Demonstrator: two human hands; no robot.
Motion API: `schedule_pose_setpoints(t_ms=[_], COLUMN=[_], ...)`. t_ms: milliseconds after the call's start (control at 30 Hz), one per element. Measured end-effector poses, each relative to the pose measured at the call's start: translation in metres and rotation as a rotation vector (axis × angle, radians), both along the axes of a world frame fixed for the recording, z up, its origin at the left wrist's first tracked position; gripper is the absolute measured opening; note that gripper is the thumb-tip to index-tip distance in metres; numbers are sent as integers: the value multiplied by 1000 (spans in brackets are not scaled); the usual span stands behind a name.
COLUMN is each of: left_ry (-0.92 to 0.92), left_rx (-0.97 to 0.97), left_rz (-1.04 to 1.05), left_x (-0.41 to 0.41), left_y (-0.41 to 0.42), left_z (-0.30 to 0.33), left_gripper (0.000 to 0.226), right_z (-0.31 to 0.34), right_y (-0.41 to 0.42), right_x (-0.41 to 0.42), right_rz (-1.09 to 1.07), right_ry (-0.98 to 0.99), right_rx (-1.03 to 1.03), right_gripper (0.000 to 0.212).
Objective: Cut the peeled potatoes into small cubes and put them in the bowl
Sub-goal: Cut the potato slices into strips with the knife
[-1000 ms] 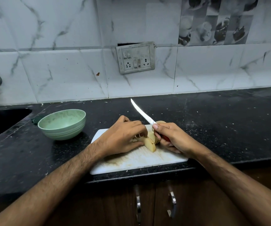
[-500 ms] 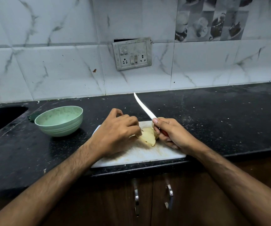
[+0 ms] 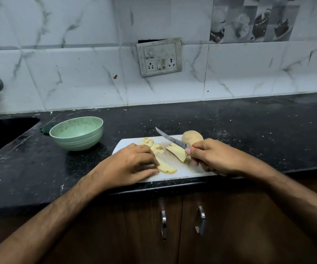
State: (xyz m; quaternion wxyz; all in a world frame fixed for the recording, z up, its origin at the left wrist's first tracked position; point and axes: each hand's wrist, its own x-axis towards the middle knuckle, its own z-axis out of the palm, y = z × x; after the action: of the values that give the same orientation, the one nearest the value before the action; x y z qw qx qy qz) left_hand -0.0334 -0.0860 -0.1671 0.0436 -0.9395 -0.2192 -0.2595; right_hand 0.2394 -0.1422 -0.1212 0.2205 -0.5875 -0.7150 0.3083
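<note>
Gripping the knife (image 3: 170, 139) by its red handle, the right hand (image 3: 213, 157) has its fingers curled tight round it; blade points up-left, tilted over the white cutting board (image 3: 192, 171), its near part just above a potato wedge (image 3: 176, 152). Left hand (image 3: 129, 166) lies on the board's left part, fingers bent down onto a long potato slice (image 3: 167, 168); whether they pinch it or only press cannot be told. Small heap of cut cubes (image 3: 151, 143) at the board's far left corner. One whole peeled potato (image 3: 192, 137) at the far right corner, just behind the right hand. Green bowl (image 3: 77, 133) stands on the black desk (image 3: 249, 130) left of the board, apart from it; no cubes visible inside. Sink (image 3: 3, 130) at far left.
</note>
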Motion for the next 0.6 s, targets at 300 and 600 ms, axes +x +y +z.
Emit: schedule_pose_setpoints(t_ms=[300,600], left_ry=[-20,-106], left_rx=[-52,-114], left_rz=[-34,-34], left_x=[23,25], left_y=[11,12], left_z=[4,1], left_gripper=[17,25], right_z=[3,-6], right_y=[-40,-36], right_x=[13,0], right_rz=[-50,-134], right_ry=[-531,-718], right_rx=[-6,68], right_gripper=[46,39])
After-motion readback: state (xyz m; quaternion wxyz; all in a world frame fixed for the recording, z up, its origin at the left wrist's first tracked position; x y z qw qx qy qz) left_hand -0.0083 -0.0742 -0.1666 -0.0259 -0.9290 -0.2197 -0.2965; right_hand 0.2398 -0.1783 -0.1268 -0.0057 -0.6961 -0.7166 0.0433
